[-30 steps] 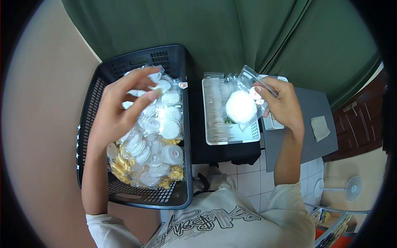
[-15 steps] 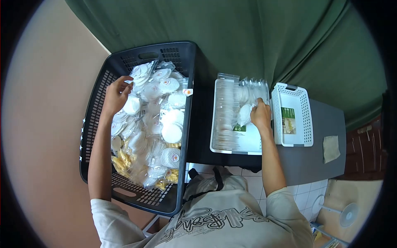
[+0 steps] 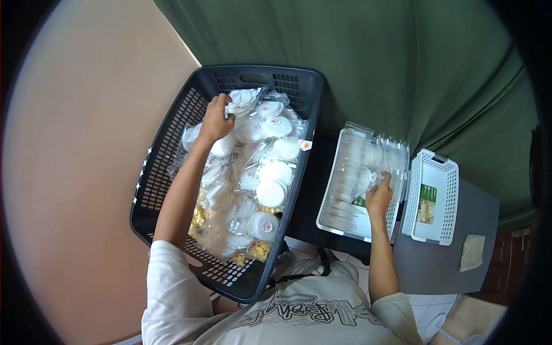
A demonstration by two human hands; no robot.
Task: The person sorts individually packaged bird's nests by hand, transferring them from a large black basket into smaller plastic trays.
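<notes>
Many clear packets with round white pads [image 3: 271, 193] fill the large black basket [image 3: 315, 92], with yellow pieces [image 3: 260, 250] among them. At the basket's upper left part, my left hand [image 3: 218, 119] is closed on a packet of white pads [image 3: 242, 100]. My right hand [image 3: 379, 194] pinches a clear packet with a white pad [image 3: 365, 180] over the white tray [image 3: 346, 230]. Upright clear packets [image 3: 345, 183] stand in rows along the tray's left side and back.
A white basket [image 3: 453, 202] with a green label card [image 3: 427, 204] stands right of the tray. A folded cloth [image 3: 472, 253] lies on the grey table [image 3: 428, 270]. Behind hangs a green curtain [image 3: 368, 63]; a wall [image 3: 103, 144] is at left.
The view has shifted, so the baskets appear farther right. My left hand has closed on a packet at the top of the pile. My right hand still holds its packet over the tray.
</notes>
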